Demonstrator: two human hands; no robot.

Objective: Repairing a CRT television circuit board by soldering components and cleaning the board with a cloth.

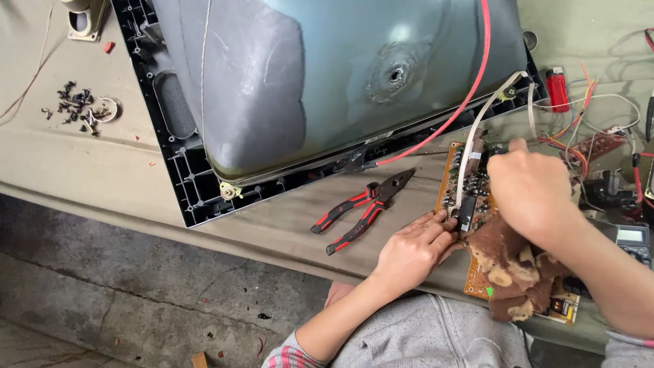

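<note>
While left hand (412, 249) steadies circuit board (455, 178) | right hand (535, 191) presses brown rag (507, 269)

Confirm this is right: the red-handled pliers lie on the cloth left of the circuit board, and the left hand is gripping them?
Not quite. In the head view the left hand rests on the circuit board's edge; the red-handled pliers lie untouched on the cloth, left of the board.

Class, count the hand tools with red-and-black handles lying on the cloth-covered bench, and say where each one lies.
1. The pliers lie between the picture tube and the left hand, jaws toward the circuit board. Others may be hidden past the right edge.
</note>
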